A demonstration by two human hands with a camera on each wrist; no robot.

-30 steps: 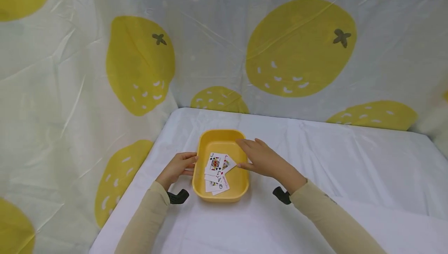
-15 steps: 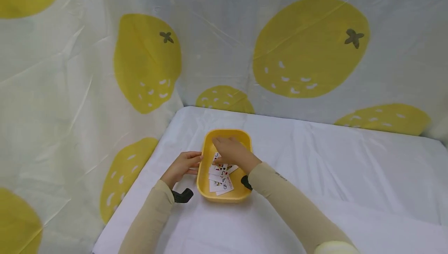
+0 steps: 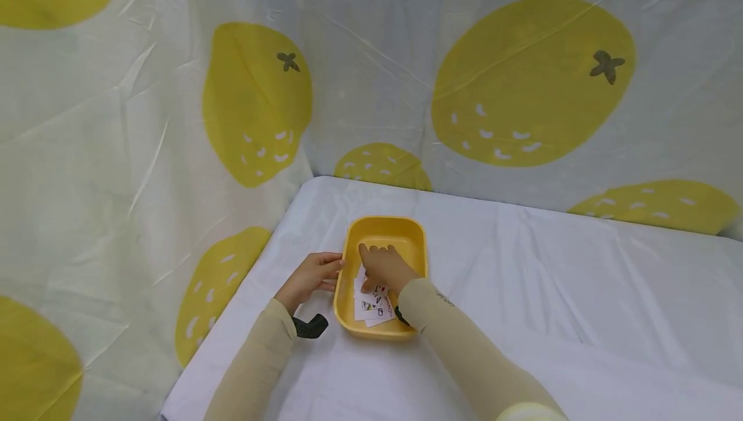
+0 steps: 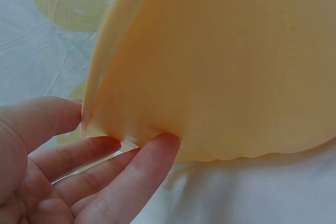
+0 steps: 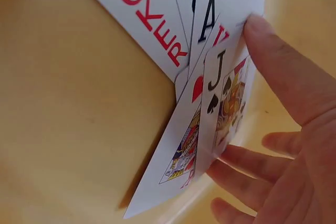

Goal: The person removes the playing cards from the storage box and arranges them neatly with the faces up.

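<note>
right hand (image 3: 390, 269) moved onto cards (image 5: 209, 90), "joker" lettering (image 5: 149, 20)

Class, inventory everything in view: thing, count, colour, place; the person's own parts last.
White cloth-covered table: one, white, lower half.
White lemon-printed fabric: count unclear, white and yellow, behind.
Yellow rectangular tray: one, yellow, on table.
Rectangular playing cards: at least four, white, printed, in tray.
Black wrist devices: two, black, worn, near tray.
Beige fabric sleeves: two, beige, bottom.
Left hand: one, bare, at tray's left side.
Right hand: one, bare, in tray, pinching cards.
</note>
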